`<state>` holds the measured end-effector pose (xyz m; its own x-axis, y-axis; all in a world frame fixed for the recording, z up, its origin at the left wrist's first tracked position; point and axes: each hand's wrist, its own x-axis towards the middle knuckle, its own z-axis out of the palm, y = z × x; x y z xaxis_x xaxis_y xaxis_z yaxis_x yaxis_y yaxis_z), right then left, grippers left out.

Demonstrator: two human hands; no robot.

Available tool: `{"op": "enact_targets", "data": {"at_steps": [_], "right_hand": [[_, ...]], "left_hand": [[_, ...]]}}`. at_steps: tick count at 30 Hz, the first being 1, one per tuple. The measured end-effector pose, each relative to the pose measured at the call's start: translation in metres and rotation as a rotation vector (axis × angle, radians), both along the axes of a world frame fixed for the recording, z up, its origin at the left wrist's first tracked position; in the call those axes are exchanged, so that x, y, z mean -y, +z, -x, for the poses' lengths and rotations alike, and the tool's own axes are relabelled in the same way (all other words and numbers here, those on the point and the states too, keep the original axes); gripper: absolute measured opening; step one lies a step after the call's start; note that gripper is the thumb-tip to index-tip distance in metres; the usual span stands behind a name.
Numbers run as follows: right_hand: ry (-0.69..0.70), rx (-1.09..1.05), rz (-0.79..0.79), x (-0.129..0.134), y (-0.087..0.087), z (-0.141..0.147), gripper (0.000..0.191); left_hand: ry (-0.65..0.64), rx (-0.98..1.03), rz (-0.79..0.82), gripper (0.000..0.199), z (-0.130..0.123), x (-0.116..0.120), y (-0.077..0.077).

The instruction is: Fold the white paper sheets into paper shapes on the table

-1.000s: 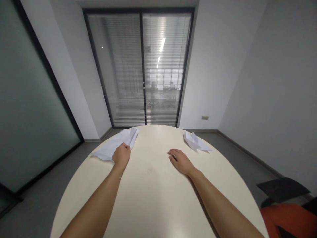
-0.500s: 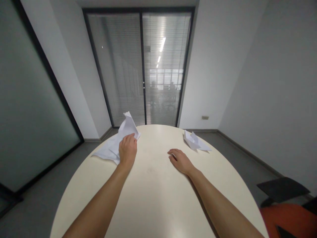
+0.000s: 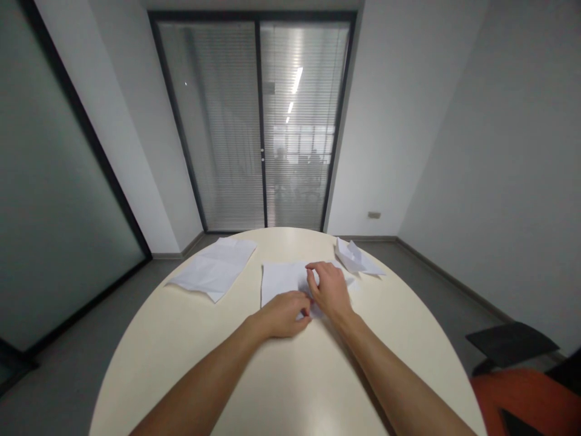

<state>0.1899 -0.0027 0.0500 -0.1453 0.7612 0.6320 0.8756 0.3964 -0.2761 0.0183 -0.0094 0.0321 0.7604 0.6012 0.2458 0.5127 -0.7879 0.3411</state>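
Note:
A white sheet of paper (image 3: 280, 278) lies on the table in front of me, under both hands. My left hand (image 3: 287, 312) is at its near edge, fingers curled in against the thumb in a pinch on the paper. Just above and to the right, my right hand (image 3: 331, 289) bends over the sheet's right part, thumb and fingers curled together on it. Part of the sheet is hidden beneath the hands, and its right end looks blurred. To the left lies more creased white paper (image 3: 213, 269). A folded paper boat (image 3: 354, 257) sits at the far right of the table.
The round cream table (image 3: 181, 357) has its curved far edge just beyond the papers. An orange and black chair (image 3: 521, 393) stands at the lower right. Behind are a glass partition with blinds (image 3: 295, 181) and grey walls.
My left hand has moved right from the paper on the left, and a sheet now lies in the middle. The lifted paper there lies flat. My right hand has come onto the sheet.

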Motion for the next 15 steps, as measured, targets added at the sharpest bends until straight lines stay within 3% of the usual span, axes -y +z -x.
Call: {"op": "enact_targets", "data": {"at_steps": [2,5,9,11,15], "right_hand": [[-0.141,0.147,0.136,0.002,-0.003,0.004,0.027],[-0.236,0.301,0.309,0.005,-0.005,0.006,0.029],[-0.250,0.384,0.443,0.010,-0.003,0.012,0.029],[-0.240,0.389,0.455,0.012,-0.002,0.015,0.028],[-0.157,0.299,0.455,0.011,-0.010,0.019,0.034]], "left_hand": [[0.011,-0.009,-0.004,0.011,-0.001,0.002,0.003],[0.084,-0.035,-0.019,0.017,-0.002,0.000,0.005],[0.337,-0.023,-0.066,0.025,-0.001,-0.006,-0.003],[0.438,-0.029,-0.082,0.039,0.002,-0.007,-0.011],[0.468,-0.139,0.023,0.066,0.005,-0.006,-0.021]]}}
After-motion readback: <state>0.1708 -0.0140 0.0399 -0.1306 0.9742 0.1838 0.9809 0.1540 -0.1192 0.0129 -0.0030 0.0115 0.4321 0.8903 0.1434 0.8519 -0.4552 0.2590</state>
